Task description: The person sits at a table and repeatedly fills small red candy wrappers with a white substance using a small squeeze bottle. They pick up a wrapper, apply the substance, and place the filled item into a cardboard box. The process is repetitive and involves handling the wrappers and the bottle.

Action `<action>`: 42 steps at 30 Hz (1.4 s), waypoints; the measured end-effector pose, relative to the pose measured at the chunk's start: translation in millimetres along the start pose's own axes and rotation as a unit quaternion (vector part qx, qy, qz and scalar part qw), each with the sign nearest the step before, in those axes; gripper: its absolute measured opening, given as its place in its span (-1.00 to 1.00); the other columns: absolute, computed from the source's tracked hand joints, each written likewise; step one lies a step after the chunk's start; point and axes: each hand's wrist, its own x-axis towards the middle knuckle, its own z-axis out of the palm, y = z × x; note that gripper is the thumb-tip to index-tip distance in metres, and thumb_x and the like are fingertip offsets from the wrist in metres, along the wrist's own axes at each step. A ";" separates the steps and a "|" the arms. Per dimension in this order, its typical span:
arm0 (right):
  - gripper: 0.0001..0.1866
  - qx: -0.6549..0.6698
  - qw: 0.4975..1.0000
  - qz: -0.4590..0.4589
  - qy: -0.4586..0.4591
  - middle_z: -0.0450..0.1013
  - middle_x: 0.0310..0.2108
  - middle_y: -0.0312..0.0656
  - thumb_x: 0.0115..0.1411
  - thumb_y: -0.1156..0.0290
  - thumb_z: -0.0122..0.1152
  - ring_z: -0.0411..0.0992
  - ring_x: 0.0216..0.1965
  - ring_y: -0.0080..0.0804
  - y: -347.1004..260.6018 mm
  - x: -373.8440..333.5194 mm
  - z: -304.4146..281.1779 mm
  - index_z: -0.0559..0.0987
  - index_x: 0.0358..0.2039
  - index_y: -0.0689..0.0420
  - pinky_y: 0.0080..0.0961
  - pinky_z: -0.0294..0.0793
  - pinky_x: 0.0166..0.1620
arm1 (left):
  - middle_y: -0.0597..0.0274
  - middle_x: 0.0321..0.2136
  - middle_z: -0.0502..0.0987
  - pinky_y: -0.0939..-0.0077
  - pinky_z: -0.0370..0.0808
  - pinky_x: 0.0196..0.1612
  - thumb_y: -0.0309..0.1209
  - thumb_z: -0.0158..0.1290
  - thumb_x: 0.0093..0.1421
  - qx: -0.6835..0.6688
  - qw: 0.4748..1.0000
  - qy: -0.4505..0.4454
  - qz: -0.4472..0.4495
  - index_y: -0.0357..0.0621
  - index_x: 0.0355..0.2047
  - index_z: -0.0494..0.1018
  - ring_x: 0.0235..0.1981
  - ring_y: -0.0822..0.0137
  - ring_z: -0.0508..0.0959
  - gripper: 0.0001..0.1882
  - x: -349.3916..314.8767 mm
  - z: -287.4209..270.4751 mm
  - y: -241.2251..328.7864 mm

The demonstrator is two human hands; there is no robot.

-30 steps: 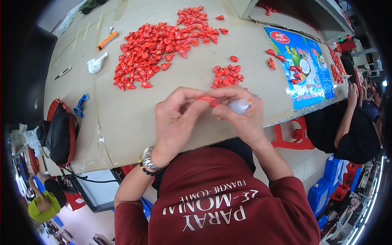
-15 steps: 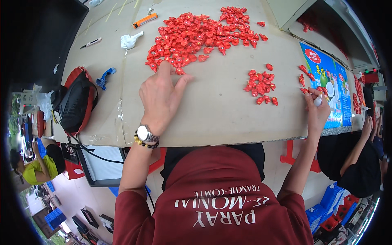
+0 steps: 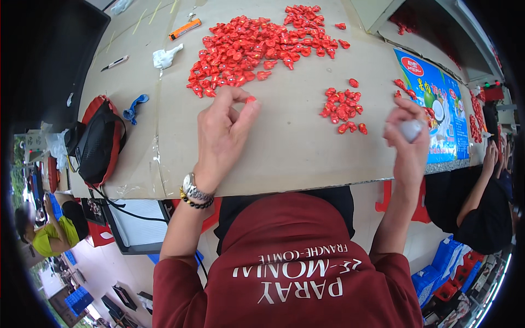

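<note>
Between the thumb and index finger of my left hand is a small red plastic piece, lifted just in front of a large heap of similar red pieces. Over the right side of the table, my right hand has its fingers curled around a small white bottle, whose rounded end faces up; its tip is hidden. Left of that hand lies a smaller cluster of red pieces. Several more lie on the blue printed sheet, partly covered by my right hand.
At the left are a black and red bag, a blue crumpled scrap, a pen, a white crumpled tissue and an orange tube. A grey cabinet borders the far right. Other people sit at both sides.
My left hand has picked up a red piece from the heap's near edge and drawn it slightly back. My right hand has moved left off the red pieces on the blue sheet, tilting the bottle.
</note>
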 end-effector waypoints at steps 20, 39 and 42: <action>-0.64 -0.167 0.922 -0.348 -0.030 0.53 -0.30 -0.06 -0.22 0.78 0.29 0.51 -0.27 -0.21 -11.6 -28.6 53.6 0.57 -0.31 0.27 -0.40 0.55 -0.24 | 0.23 -0.40 0.48 0.78 0.20 -0.74 -0.12 -0.01 0.26 -0.656 0.706 -0.112 -0.243 -0.15 -0.19 0.39 -0.70 0.59 0.30 -0.66 -53.6 42.0 18.7; -0.66 -0.227 0.879 -0.417 -0.054 0.55 -0.31 -0.05 -0.23 0.77 0.32 0.52 -0.25 -0.17 -15.0 -28.2 56.0 0.59 -0.34 0.28 -0.39 0.55 -0.20 | 0.25 -0.42 0.47 0.74 0.17 -0.73 -0.08 -0.06 0.29 -0.601 0.758 -0.116 -0.225 -0.22 -0.21 0.39 -0.73 0.58 0.30 -0.60 -56.3 41.7 21.3; -0.65 -0.232 0.878 -0.416 -0.054 0.55 -0.31 -0.05 -0.23 0.78 0.31 0.52 -0.25 -0.17 -16.3 -28.8 55.7 0.59 -0.34 0.29 -0.39 0.55 -0.20 | 0.26 -0.43 0.47 0.74 0.17 -0.73 -0.07 -0.06 0.28 -0.596 0.765 -0.119 -0.212 -0.22 -0.22 0.39 -0.73 0.58 0.30 -0.60 -56.2 41.4 20.3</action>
